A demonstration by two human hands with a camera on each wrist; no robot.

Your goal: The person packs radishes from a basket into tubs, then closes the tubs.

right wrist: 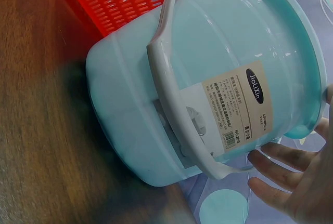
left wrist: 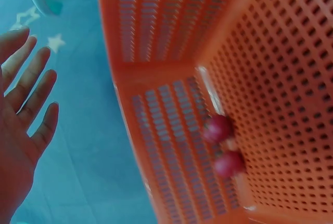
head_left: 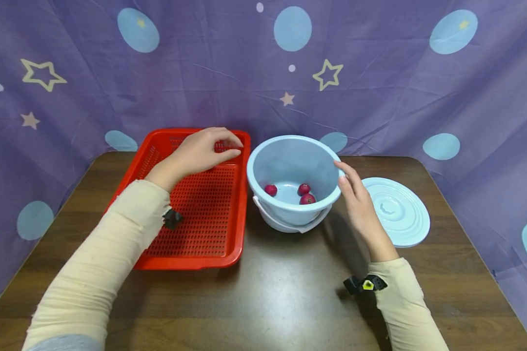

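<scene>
My left hand [head_left: 208,148] hovers over the far right part of a red plastic basket [head_left: 239,234], fingers loosely bent and holding nothing. In the left wrist view, two small round red radish-like pieces [left wrist: 229,164] lie in the basket by its slotted wall; the arm hides them from the head view. My right hand [head_left: 357,200] grips the right rim of a light blue bucket [head_left: 290,212], thumb and forefinger at the edge. Its other fingers [right wrist: 278,172] lie along the outside. Three similar red pieces [head_left: 307,199] sit on the bucket's bottom.
A light blue round lid [head_left: 397,212] lies to the right of the bucket, partly behind the right hand. The bucket's white handle [head_left: 300,228] hangs down at the front. A purple curtain [head_left: 228,63] stands behind the brown wooden table [head_left: 268,302].
</scene>
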